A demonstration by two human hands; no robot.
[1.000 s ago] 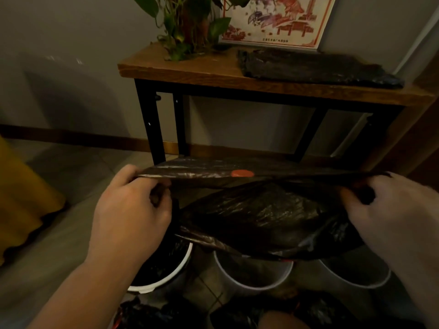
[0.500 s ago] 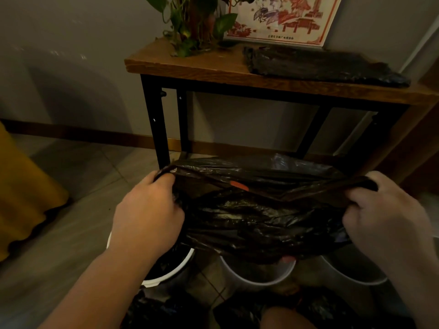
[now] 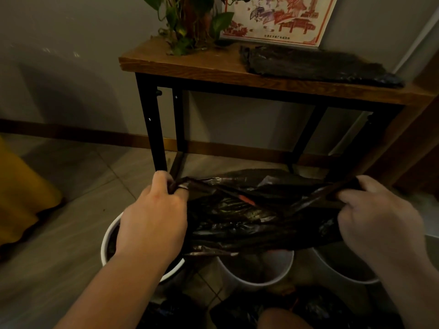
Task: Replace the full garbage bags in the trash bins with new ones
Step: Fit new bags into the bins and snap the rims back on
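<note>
Your left hand [image 3: 154, 217] and right hand [image 3: 377, 214] each grip closed one end of the black garbage bag [image 3: 256, 214], stretched above three white bins [image 3: 255, 275].

3 bins stand in a row on the floor before the table [image 3: 213, 67]: left bin [image 3: 107, 243], middle bin [image 3: 256, 279], right bin [image 3: 342, 274]. The bag [image 3: 256, 214] hangs above them, between the left hand [image 3: 154, 224] and right hand [image 3: 380, 217]. On the table, the plant [image 3: 190, 22] sits left, the folded bags [image 3: 316, 65] right, the picture [image 3: 278, 17] behind.
</note>
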